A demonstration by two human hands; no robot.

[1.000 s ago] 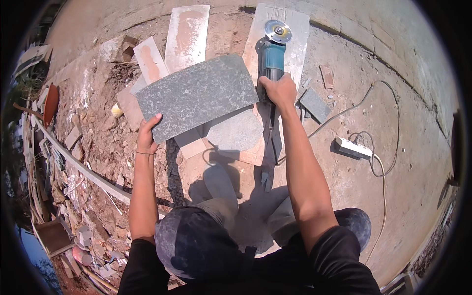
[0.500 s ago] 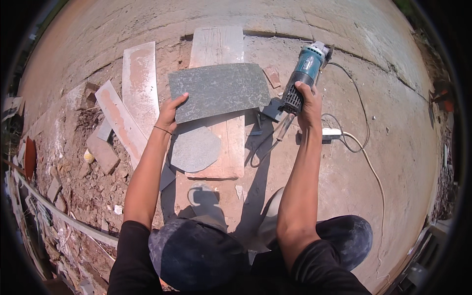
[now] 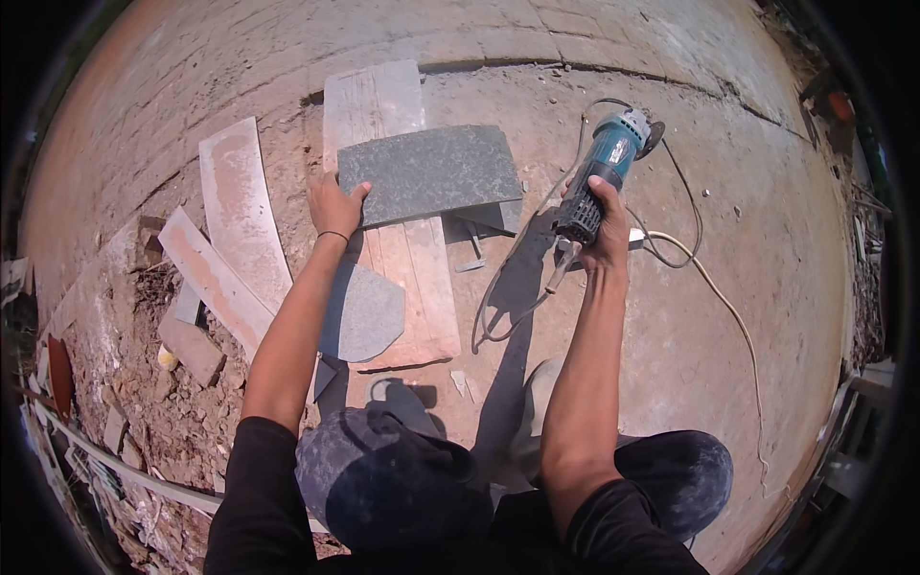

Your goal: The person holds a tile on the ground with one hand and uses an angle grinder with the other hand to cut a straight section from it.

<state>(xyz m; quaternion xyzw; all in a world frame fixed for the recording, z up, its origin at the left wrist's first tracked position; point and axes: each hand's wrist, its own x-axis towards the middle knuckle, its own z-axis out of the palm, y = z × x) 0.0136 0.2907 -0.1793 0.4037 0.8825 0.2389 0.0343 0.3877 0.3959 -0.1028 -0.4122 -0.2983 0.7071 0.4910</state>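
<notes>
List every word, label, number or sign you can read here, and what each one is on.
No text can be read.
Grinder: a pale patch on the teal body may be lettering or glare, too blurred to tell.
Grey slab: no writing visible.
Long pale board: lines and stains, no writing visible.

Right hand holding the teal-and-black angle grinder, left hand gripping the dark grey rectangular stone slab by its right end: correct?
Not quite: in the head view, the left hand grips the dark grey slab by its left end. The right hand does hold the angle grinder.
</notes>
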